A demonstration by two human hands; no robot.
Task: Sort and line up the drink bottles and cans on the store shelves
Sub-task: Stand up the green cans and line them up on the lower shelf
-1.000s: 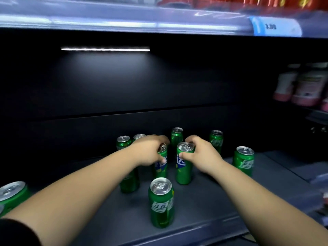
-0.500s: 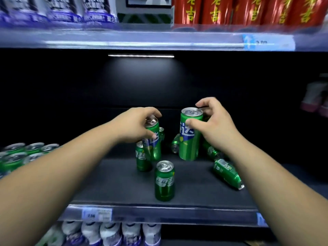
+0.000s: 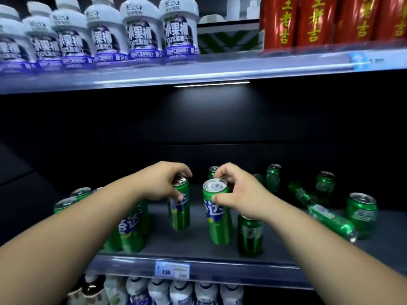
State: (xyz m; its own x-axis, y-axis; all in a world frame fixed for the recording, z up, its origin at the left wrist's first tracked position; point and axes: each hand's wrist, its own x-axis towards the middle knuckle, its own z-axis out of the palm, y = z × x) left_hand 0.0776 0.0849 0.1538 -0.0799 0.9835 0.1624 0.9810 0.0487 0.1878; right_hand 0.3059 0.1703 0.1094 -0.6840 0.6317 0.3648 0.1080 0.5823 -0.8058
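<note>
On the dark middle shelf (image 3: 198,243) stand several green cans. My left hand (image 3: 161,180) grips the top of one tall green can (image 3: 179,213), held upright. My right hand (image 3: 235,194) pinches the rim of a second tall green can (image 3: 218,219), just right of the first. A group of green cans (image 3: 130,230) stands at the left, partly hidden behind my left forearm. A shorter green can (image 3: 250,236) stands under my right wrist. To the right, one green can (image 3: 330,220) lies on its side among upright ones (image 3: 361,213).
The upper shelf carries white-and-purple juice bottles (image 3: 141,29) and red cans (image 3: 319,20). White bottles (image 3: 176,291) fill the shelf below. A price tag (image 3: 172,270) sits on the shelf's front rail. More green cans (image 3: 273,177) stand toward the back.
Both hands have carried their cans to the left and lower, nearer the shelf's front. The camera has tilted up, bringing the upper shelf's bottles into view.
</note>
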